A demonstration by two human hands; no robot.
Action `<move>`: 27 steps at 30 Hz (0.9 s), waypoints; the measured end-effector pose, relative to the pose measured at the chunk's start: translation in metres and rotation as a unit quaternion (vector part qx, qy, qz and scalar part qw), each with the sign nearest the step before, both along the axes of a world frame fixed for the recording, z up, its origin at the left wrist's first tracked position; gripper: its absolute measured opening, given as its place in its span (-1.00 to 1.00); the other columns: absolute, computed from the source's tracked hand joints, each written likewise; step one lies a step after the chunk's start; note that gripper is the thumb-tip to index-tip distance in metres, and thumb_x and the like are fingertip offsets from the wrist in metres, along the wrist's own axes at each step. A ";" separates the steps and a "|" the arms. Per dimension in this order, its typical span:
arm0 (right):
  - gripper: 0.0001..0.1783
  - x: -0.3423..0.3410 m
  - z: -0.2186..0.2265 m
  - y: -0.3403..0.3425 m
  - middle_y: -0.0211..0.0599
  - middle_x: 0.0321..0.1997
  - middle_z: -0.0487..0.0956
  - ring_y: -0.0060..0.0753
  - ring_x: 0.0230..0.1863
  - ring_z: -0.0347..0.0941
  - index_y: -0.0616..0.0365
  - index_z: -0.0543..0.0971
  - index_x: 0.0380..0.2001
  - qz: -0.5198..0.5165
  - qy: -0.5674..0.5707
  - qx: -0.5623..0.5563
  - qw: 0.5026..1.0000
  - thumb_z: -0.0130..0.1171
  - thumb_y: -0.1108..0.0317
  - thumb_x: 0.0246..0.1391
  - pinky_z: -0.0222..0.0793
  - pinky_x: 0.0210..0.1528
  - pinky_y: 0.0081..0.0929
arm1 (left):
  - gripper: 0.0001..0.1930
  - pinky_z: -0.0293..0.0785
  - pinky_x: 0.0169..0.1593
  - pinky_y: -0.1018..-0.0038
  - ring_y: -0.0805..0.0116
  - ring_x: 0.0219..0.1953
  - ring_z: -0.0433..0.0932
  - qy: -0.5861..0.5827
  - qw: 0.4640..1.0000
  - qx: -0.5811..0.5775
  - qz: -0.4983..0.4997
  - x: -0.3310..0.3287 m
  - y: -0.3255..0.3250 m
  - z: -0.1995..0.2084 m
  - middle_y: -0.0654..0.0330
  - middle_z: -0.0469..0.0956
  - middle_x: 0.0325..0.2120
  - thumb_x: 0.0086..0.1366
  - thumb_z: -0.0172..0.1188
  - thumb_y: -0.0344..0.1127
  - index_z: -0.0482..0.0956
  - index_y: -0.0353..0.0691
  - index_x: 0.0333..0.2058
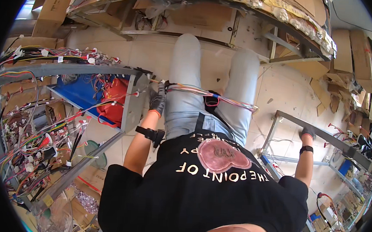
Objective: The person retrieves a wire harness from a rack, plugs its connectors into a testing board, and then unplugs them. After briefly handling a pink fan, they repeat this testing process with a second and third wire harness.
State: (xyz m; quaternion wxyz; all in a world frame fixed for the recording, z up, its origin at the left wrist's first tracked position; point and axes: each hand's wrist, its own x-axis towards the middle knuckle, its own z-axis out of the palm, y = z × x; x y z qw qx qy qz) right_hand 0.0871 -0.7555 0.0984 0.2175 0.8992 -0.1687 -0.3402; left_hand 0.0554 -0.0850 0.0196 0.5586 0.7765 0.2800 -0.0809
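My left hand [157,100], in a dark glove, is at 10 o'clock, fingers closed round the near end of a wire bundle [192,89]. The bundle runs from there toward 2 o'clock, across both my thighs [185,66], its far end just past the right one; a red loop [212,103] hangs off its middle. My right hand [308,132], also gloved, is out at 3 o'clock against a metal rail [291,120]; its fingers are hidden, so I can't tell whether it grips. At 9 o'clock a blue bin [73,90] sits beside a red bag [116,100], with tangled wires [37,142] farther out, toward 8. A bench [246,0] spans 12 o'clock, and a box [53,9] stands toward 10.
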 end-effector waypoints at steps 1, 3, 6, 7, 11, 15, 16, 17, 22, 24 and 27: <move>-0.50 0.001 -0.002 0.004 -0.10 -0.04 0.46 -0.07 0.04 0.33 0.01 0.45 -0.06 0.158 -0.265 0.050 0.950 0.21 0.16 -0.14 0.26 0.05 -0.28 | -0.41 0.28 0.05 0.28 0.14 -0.08 0.40 0.103 0.961 -0.215 0.138 0.018 -0.012 0.004 0.14 0.46 -0.11 0.14 -0.08 0.28 0.48 -0.10 -0.12; -0.53 0.055 0.031 0.104 -0.07 0.00 0.43 -0.08 0.02 0.33 0.09 0.44 -0.07 0.259 -0.410 0.235 0.843 0.19 0.21 -0.11 0.22 0.06 -0.21 | -0.48 0.30 0.05 0.33 0.23 -0.08 0.41 0.203 0.845 -0.421 0.258 0.038 -0.021 0.010 0.18 0.49 -0.14 0.23 -0.12 0.17 0.46 -0.15 -0.12; -0.61 0.068 0.056 0.289 -0.12 -0.02 0.44 -0.10 -0.11 0.37 0.22 0.46 -0.14 0.448 -0.237 0.531 0.679 0.15 0.37 -0.12 0.23 0.00 -0.26 | -0.61 0.36 -0.02 0.28 0.25 -0.13 0.44 0.002 0.864 -0.456 0.215 0.019 0.071 -0.098 0.22 0.53 -0.25 0.23 -0.07 0.06 0.48 -0.09 -0.18; -0.52 0.060 0.083 0.356 -0.09 0.03 0.40 -0.09 -0.05 0.36 0.27 0.42 -0.10 0.436 -0.200 0.552 0.682 0.17 0.29 -0.13 0.23 0.02 -0.29 | -0.76 0.41 -0.11 0.29 0.29 -0.18 0.46 0.003 0.848 -0.474 0.238 0.031 0.070 -0.105 0.23 0.54 -0.34 0.17 0.03 -0.11 0.49 -0.09 -0.28; -0.32 0.040 0.041 0.448 0.11 0.00 0.38 -0.04 0.04 0.32 0.31 0.28 0.03 0.305 0.063 0.574 0.757 0.06 -0.01 -0.01 0.23 0.05 -0.27 | -0.86 0.42 -0.31 0.49 0.30 -0.36 0.48 -0.177 0.726 -0.647 0.151 0.091 0.050 -0.054 0.19 0.54 -0.37 0.14 0.07 -0.24 0.47 -0.14 -0.37; -0.40 0.077 0.017 0.486 0.09 -0.15 0.47 -0.04 -0.10 0.40 0.25 0.37 -0.04 0.333 0.044 0.639 0.692 -0.08 -0.08 0.08 0.31 -0.06 -0.26 | -0.87 0.26 -0.47 0.53 0.42 -0.59 0.29 -0.152 0.748 -0.596 0.248 0.089 0.043 0.084 0.30 0.32 -0.64 0.20 0.05 -0.25 0.36 -0.15 -0.44; -0.43 0.085 0.000 0.495 0.04 -0.16 0.49 -0.02 -0.13 0.41 0.23 0.41 -0.08 0.371 -0.094 0.689 0.616 -0.08 -0.07 0.09 0.33 -0.09 -0.26 | -0.85 0.25 -0.47 0.53 0.41 -0.54 0.34 -0.141 0.734 -0.606 0.272 0.074 0.050 0.096 0.28 0.36 -0.60 0.19 0.05 -0.21 0.38 -0.14 -0.39; -0.50 0.102 0.015 0.507 -0.01 -0.12 0.48 0.00 -0.11 0.39 0.21 0.47 -0.15 0.258 -0.108 0.681 0.677 -0.08 -0.03 0.10 0.31 -0.06 -0.26 | -0.84 0.23 -0.48 0.54 0.43 -0.56 0.30 -0.163 0.750 -0.612 0.189 0.053 0.060 0.098 0.30 0.30 -0.63 0.19 0.06 -0.20 0.37 -0.13 -0.38; -0.68 0.193 0.034 0.539 -0.03 -0.12 0.48 -0.07 -0.09 0.40 0.24 0.46 -0.13 0.172 -0.137 0.794 0.567 -0.11 0.28 0.15 0.29 -0.01 -0.35 | -0.77 0.17 -0.64 0.54 0.43 -0.72 0.27 -0.130 0.832 -0.522 0.139 0.012 0.048 0.126 0.26 0.34 -0.68 0.11 0.20 -0.25 0.36 -0.09 -0.29; -0.70 0.220 0.040 0.554 -0.05 -0.16 0.50 -0.09 -0.09 0.42 0.28 0.44 -0.10 0.105 -0.077 0.837 0.531 -0.09 0.37 0.14 0.29 0.01 -0.38 | -0.45 0.25 -0.66 0.53 0.45 -0.68 0.32 -0.157 0.839 -0.494 0.164 0.002 0.044 0.132 0.27 0.35 -0.63 -0.01 0.31 -0.41 0.30 0.03 -0.04; -0.70 0.244 0.055 0.570 -0.13 -0.15 0.52 -0.23 -0.06 0.42 0.25 0.44 -0.09 0.406 -0.334 0.723 0.448 -0.12 0.34 0.18 0.28 0.02 -0.43 | -0.38 0.24 -0.65 0.55 0.47 -0.67 0.31 -0.132 0.799 -0.561 0.169 0.004 0.049 0.137 0.31 0.31 -0.64 -0.04 0.34 -0.36 0.28 0.03 0.02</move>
